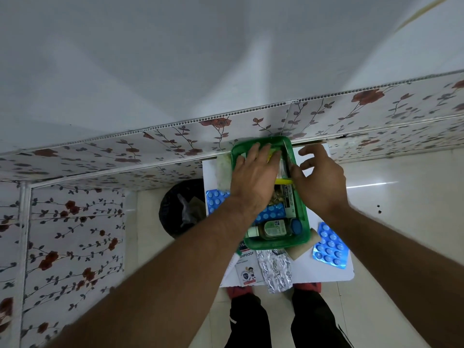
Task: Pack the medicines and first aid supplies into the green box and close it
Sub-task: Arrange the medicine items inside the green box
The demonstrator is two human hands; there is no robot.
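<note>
Floral wall panels (75,247) behind and to the left, glossy tiled floor (389,197), black bin bag (180,207) left of a small white table (326,272). Head view only, looking steeply down.

Green box (276,243) sits on the table with its far end against the wall. No lid on it, and I can't pick one out anywhere.

Already inside:
- bottle (275,228) lying on its side at the near end
- blue blister pack (271,213)
- ointment carton (288,199) along the right wall
- yellow strip-like item (283,181) lying crosswise, can't ID it

Left hand (253,172) is flat in the far half of the box, fingers straight and together, pressing the contents down. Right hand (321,179) is at the right rim, fingers loosely spread, thumb at the wall near the yellow item. Can't tell whether it pinches the rim or just steadies it.

Not packed yet, on the table:
- blue blister sheet (330,247) right of the box
- another blister sheet (216,200) on the left, partly under the forearm
- white gauze pad (223,172) just beside the far left wall
- foil strip (275,270)
- plaster carton (247,267), its far end hidden by the box's near end
- tan roll (301,249) at the near right corner

Judgement: mid-packing, roughly half done, and this step is settling the load to make room. Next move: release the press and pick up the loose items one by one. Flat blisters and foil should slide in on top. The roll and gauze need a gap. Then find the lid. Risk: an overfilled stack stops the lid seating.
</note>
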